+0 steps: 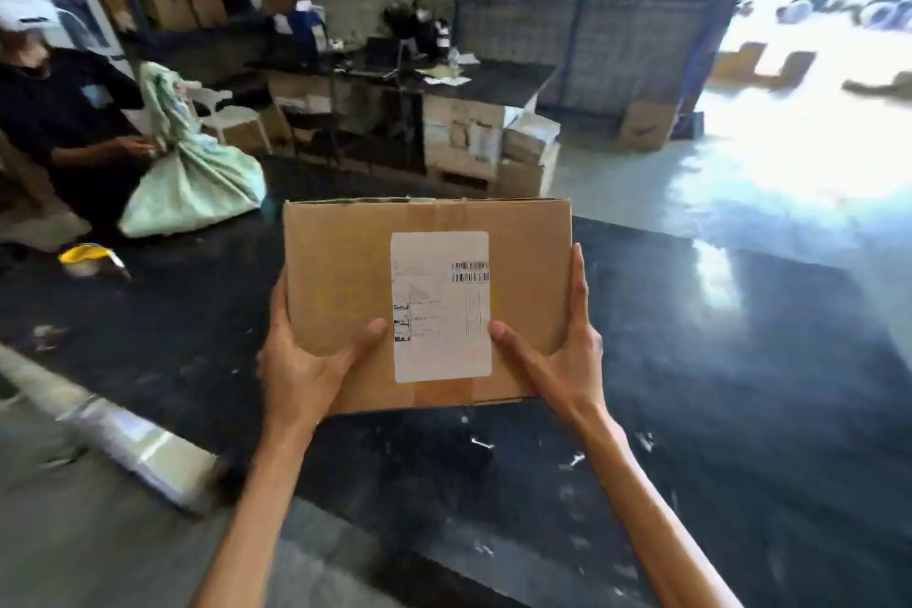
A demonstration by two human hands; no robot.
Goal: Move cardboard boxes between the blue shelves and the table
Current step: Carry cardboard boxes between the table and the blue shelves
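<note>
The whole view is soft with blur, and the doorway [814,64] at the far right is washed out by glare, so little beyond it can be made out. The print on the white label [441,306] cannot be read; only barcode bars show. The underside of the cardboard box [345,272] is hidden, so it seems to be held just above the black table [740,360], though whether it touches the top cannot be told.

The left hand [306,370] grips the box at its near left corner, thumb lying on the top face and fingers wrapped round the left side, mostly out of sight. The right hand [567,355] grips the near right corner in the same way, thumb on top beside the label and fingers running up the right side. Both forearms are cut off by the bottom edge.

A person [59,114] in a dark shirt at the far left is cut by the frame edge and has a hand at a pale green sack [192,183] that sits on the table's far left part. A yellow object [89,254] lies near it, too blurred to name. The shelves [172,5] at the far left hold brown boxes, dim and indistinct.

The table's left edge runs diagonally toward the near centre, bordered by a pale strip [133,439]. Its far edge shows to the right of the box. Bare black surface lies right of the box and near to it, with only small pale scraps [481,443].
</note>
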